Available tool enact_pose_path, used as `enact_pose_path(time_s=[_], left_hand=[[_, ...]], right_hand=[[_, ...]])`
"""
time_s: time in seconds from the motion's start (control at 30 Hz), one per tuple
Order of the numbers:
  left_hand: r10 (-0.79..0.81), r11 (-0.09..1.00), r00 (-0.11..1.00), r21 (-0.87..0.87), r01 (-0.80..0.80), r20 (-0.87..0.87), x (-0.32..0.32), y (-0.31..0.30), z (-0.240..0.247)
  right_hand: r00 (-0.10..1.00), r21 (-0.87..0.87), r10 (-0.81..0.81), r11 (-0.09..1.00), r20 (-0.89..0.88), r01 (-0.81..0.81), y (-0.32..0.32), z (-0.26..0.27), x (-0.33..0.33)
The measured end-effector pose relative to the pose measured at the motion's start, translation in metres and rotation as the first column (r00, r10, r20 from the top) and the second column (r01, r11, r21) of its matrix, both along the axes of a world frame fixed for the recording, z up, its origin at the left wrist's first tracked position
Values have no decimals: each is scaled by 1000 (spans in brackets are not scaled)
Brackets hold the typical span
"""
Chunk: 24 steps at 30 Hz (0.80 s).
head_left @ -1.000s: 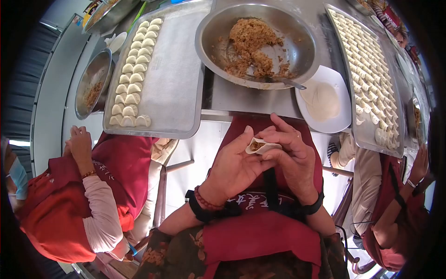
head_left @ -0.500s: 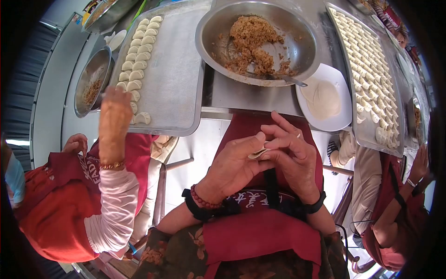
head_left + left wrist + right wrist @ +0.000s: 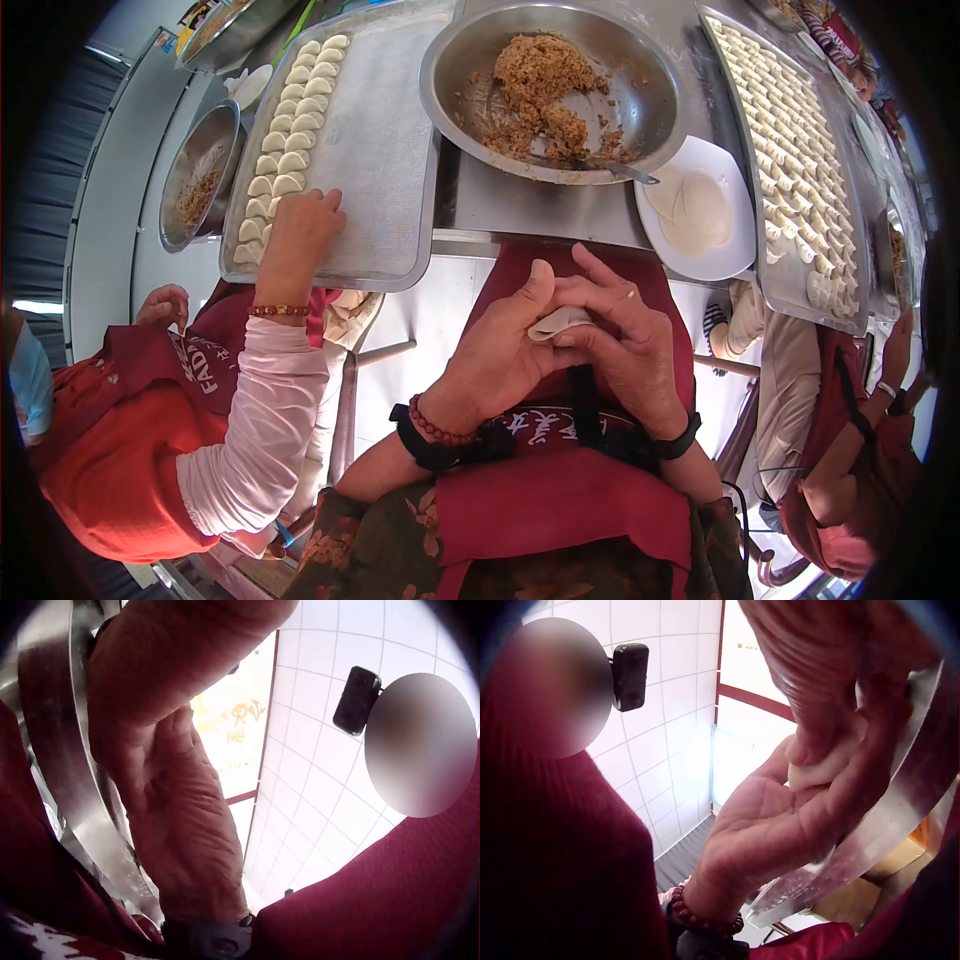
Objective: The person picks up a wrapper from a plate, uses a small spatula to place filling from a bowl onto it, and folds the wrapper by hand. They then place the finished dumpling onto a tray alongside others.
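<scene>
In the head view a pale folded dumpling (image 3: 560, 322) lies between the two hands, its wrapper closed over. My left hand (image 3: 490, 355) cradles it against the fingers, thumb pointing up. From the other side my right hand (image 3: 630, 340) pinches its edge between thumb and fingers. The right wrist view shows the dumpling (image 3: 821, 771) lying along the curled fingers of the left hand (image 3: 772, 825), with the right hand (image 3: 825, 667) pressing from above. No dumpling shows in the left wrist view, where the hands hide it.
Ahead stands a steel bowl (image 3: 650, 100) of brown filling with a spoon. A white plate (image 3: 735, 225) holds flat wrappers. Trays of dumplings flank them, left (image 3: 385, 220) and right (image 3: 855, 318). A neighbour's hand (image 3: 300, 235) reaches over the left tray.
The wrapper, open with filling showing a second ago, is folded over. My left thumb has lifted off it. The neighbour's hand has come onto the left tray and moved right.
</scene>
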<state>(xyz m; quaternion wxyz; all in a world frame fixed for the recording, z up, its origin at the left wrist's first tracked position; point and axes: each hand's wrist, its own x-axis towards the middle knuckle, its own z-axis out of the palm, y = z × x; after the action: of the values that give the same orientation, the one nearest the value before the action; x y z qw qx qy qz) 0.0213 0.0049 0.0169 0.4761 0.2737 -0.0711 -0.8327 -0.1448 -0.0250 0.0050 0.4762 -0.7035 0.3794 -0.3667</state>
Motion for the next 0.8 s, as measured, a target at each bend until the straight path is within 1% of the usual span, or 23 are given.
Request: enact_pose_path(time_s=[0.07,0.17,0.27,0.37,0.47,0.57,0.67,0.77,0.8], left_hand=[[-16,999,1000,-36,16,3,1,1,-5],[14,999,1000,35,-13,-23,0,0,6],[33,997,991,79,-23,-130,2,3,-13],[67,994,989,92,-55,-135,-2,3,-12],[59,997,991,63,-52,-120,-5,3,-10],[45,999,990,-5,-46,-132,-4,4,-16],[17,1000,998,-15,-18,-61,-5,3,-17],[13,998,1000,-54,-13,-5,-4,5,-14],[4,998,999,-55,-2,37,-4,5,-12]], right_hand=[[998,-85,63,994,11,-62,-2,-10,-3],[991,0,-1,1000,135,1,1,-15,-4],[951,192,-155,976,267,105,5,-11,4],[966,141,-144,983,214,116,4,-10,3],[964,171,-174,975,201,141,5,-8,5],[992,21,-85,996,98,83,1,-10,0],[997,-112,-21,993,79,29,-3,-13,-3],[985,67,-103,993,141,94,4,-12,1],[978,119,-104,989,179,84,4,-11,2]])
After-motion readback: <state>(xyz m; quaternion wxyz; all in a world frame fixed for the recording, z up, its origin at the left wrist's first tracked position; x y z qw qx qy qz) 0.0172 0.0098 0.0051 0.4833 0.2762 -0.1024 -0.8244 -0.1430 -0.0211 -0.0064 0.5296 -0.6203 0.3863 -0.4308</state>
